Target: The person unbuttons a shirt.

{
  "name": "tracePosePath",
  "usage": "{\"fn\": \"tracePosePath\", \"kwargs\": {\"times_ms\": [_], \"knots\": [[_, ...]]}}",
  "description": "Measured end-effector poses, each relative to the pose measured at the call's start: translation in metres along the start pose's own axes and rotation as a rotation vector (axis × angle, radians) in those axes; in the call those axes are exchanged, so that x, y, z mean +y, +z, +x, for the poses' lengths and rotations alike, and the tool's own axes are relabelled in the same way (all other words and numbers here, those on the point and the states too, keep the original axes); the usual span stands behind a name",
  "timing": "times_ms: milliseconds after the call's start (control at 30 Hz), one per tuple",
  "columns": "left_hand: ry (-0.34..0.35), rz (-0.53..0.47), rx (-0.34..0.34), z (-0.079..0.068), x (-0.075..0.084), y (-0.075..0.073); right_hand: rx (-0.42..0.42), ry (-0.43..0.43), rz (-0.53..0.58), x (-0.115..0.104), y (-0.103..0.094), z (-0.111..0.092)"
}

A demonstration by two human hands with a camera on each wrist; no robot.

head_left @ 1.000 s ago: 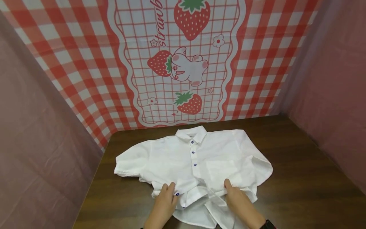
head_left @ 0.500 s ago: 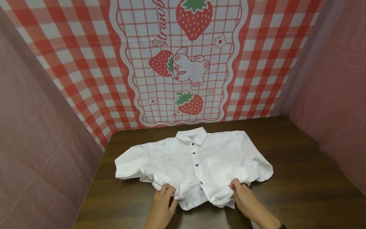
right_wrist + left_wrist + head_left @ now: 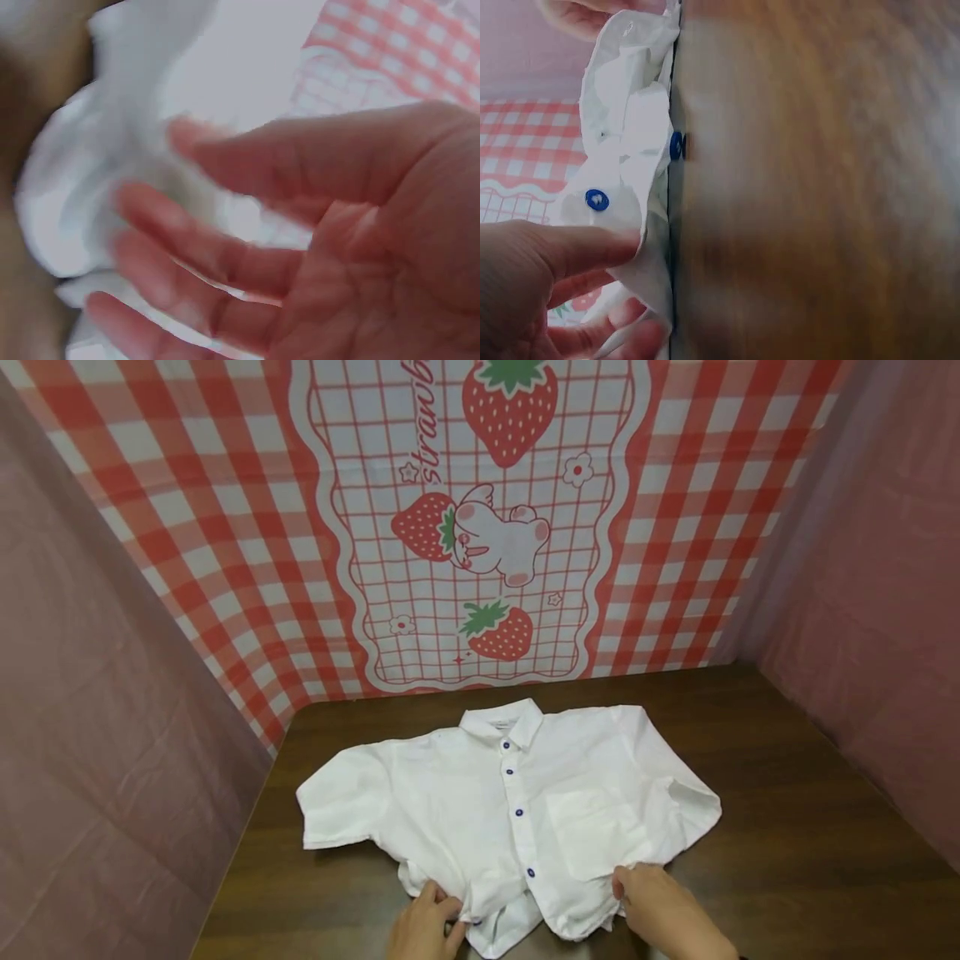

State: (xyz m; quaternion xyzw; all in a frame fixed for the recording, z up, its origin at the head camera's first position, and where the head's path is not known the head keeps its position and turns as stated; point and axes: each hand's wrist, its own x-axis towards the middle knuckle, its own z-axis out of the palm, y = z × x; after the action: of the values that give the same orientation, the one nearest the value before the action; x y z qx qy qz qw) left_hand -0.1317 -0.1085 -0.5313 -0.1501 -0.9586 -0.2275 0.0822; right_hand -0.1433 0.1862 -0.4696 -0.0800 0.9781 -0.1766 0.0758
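Observation:
A white short-sleeved button-up shirt (image 3: 465,810) lies front side up, its collar toward the back wall and a row of dark blue buttons down the middle. Its lower part is bunched and folded near the person. At the left side of the hem, my left hand (image 3: 426,927) pinches the cloth between thumb and fingers, close to a blue button (image 3: 597,199). My right hand (image 3: 667,906) is at the lower right of the shirt, below the chest pocket (image 3: 588,831). In the right wrist view its thumb and fingers are spread apart beside the blurred cloth.
The shirt lies on a dark brown wooden table (image 3: 795,827). Behind it hangs a red-and-white checked cloth (image 3: 690,527) with strawberry prints. Pink curtains (image 3: 877,610) close in the right side and the left side.
Both hands have drawn the lower shirt toward the person, lengthening its front. The back panel's hem, spread below earlier, is now bunched under. The right hand's fingers have spread off the cloth.

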Motion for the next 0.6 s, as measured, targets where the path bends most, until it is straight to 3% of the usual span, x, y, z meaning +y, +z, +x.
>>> {"fn": "tracePosePath", "kwargs": {"times_ms": [100, 267, 433, 533, 600], "knots": [[-0.017, -0.048, -0.057, 0.000, 0.000, -0.001, 0.047, 0.004, -0.004, -0.019, -0.002, 0.000], [-0.043, -0.108, -0.140, 0.000, -0.002, -0.005, 0.158, -0.185, 0.017, -0.048, 0.019, 0.011], [-0.020, -0.151, -0.170, 0.000, -0.006, -0.008, 0.312, -0.298, -0.112, -0.063, 0.047, 0.024], [-0.022, -0.180, -0.203, 0.000, -0.008, -0.011, 0.391, -0.312, -0.181, -0.067, 0.052, 0.028], [-0.040, -0.201, -0.228, 0.000, -0.008, -0.012, 0.396, -0.317, -0.197, -0.069, 0.052, 0.028]]}}
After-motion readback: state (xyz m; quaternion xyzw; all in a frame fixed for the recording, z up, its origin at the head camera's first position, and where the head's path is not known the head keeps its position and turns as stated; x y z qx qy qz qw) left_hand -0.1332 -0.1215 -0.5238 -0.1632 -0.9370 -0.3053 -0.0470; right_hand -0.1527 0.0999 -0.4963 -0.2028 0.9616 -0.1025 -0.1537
